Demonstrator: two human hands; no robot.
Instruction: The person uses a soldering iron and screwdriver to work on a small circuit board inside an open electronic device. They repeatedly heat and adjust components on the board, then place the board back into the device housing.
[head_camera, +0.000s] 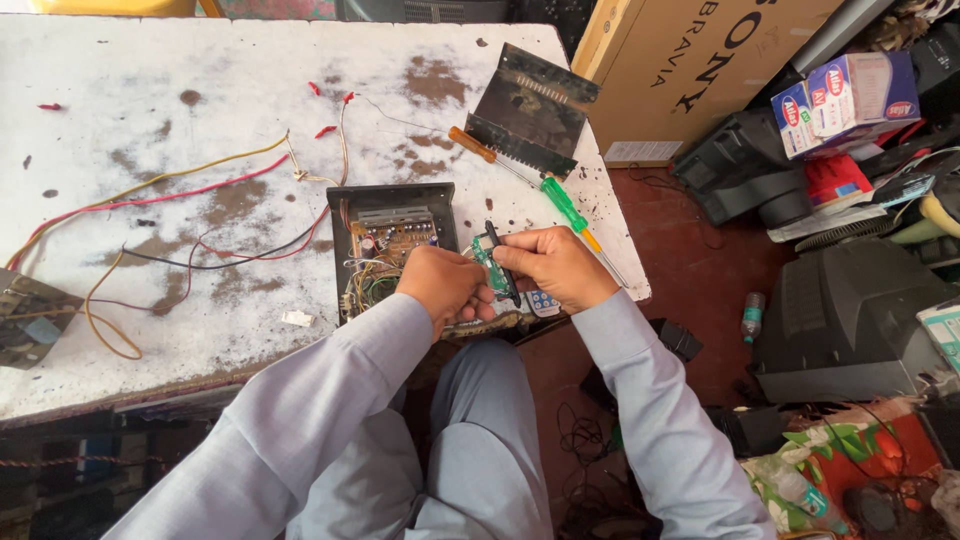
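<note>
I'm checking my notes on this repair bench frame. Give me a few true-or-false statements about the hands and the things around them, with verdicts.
1. Both hands, left hand and right hand, hold a small green circuit board. True.
2. The open black chassis lies right beside the left hand. True.
3. The green-handled screwdriver is in the right hand. False: it lies on the white table, beyond that hand.
4. The orange-handled screwdriver lies on the floor. False: it lies on the table.
5. Loose coloured wires trail across the table left of the chassis. True.

Your worn white table (150, 80) carries an open amplifier chassis (388, 245), loose coloured wires (170, 180), two screwdrivers (563, 205), and a dark metal cover (530, 110).
</note>
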